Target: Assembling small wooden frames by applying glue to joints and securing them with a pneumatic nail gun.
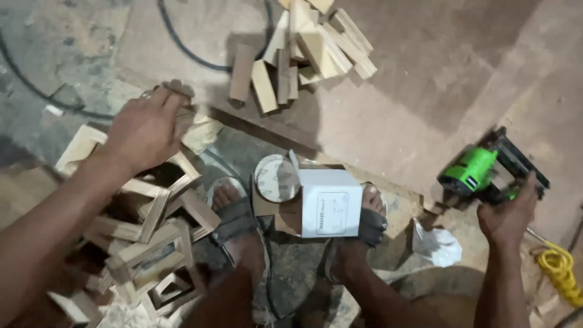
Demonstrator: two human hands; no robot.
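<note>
Dusty brown floor lies open at upper right. I see my left hand, grip clenched on a small pale wood block above stacked square wooden frames; my right hand grasps a green-and-black nail gun near the right edge.

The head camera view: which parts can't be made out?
- Left hand: its fingers curl over whatever it grips above the pile of small square wooden frames.
- Green and black nail gun: blurred, nose unclear, right hand covers its grip.
- Coiled yellow hose: cut off by the right edge.
</note>
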